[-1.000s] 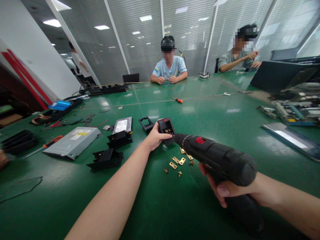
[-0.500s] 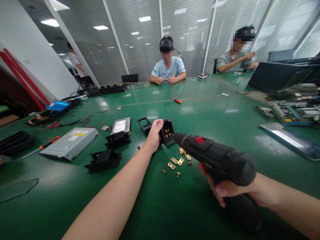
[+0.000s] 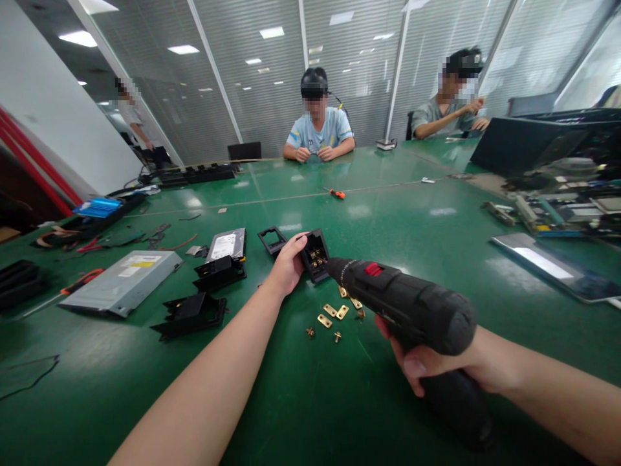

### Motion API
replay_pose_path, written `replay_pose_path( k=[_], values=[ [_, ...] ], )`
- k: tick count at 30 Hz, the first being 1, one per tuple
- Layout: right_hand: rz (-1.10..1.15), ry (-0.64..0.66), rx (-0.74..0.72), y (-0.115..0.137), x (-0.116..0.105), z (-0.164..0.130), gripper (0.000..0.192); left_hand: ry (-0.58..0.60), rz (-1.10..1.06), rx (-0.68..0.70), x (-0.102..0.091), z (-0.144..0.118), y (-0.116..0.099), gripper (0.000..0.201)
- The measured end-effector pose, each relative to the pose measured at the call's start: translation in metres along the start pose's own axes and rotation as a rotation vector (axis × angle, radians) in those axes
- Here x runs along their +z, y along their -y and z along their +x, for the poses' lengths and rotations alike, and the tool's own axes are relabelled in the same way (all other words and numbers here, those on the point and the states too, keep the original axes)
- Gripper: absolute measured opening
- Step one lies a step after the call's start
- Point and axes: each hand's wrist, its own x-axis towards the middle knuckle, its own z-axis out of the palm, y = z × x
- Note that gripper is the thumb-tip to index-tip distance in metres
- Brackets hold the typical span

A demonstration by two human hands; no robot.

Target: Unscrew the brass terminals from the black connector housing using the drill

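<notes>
My left hand [image 3: 290,264] is closed around the side of a small black plastic housing [image 3: 315,241], its open face turned toward me. Several brass screws or terminals [image 3: 317,257] show inside it. In my right hand [image 3: 418,362] is a black cordless drill [image 3: 412,299] with a red switch on top. The drill's nose points into the housing's lower right; whether the bit touches a screw is hidden. On the green table below lie several flat brass plates [image 3: 325,320], each with two holes, and loose screws [image 3: 337,336]. A black frame [image 3: 272,241] lies behind my left hand.
To the left are black plastic housings [image 3: 190,316], a hard drive [image 3: 227,244], a grey metal box [image 3: 123,281] and a screwdriver [image 3: 80,285]. An orange screwdriver [image 3: 336,193] lies farther back. A phone-like slab [image 3: 548,265] and circuit boards [image 3: 563,206] are at right. Two people sit across the table.
The whole view has shifted, so things sit slightly farther left. Both hands keep their grips, and the drill's nose stays at the housing. A standing person at back left shows more fully.
</notes>
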Motion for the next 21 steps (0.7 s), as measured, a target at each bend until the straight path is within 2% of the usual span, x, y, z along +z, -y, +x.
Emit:
replay_pose_path(
  k=[5,13,15,18,21],
  values=[
    [0.03,0.008,0.006,-0.001,0.0,0.0,0.057,0.049,0.026,-0.008,-0.003,-0.002,-0.002,0.053],
    [0.035,0.045,0.015,0.009,0.005,0.001,0.055,0.027,0.047,-0.011,0.0,-0.002,-0.004,0.054],
    [0.054,0.068,0.026,0.014,0.008,0.0,0.065,0.025,0.059,-0.007,0.0,-0.002,-0.005,0.054],
    [0.078,0.076,0.033,0.02,0.012,-0.001,0.092,0.022,0.069,-0.007,0.001,-0.003,-0.006,0.051],
    [0.081,0.061,0.023,0.02,0.012,0.0,0.098,0.018,0.066,-0.005,0.003,-0.004,-0.007,0.048]
  ],
)
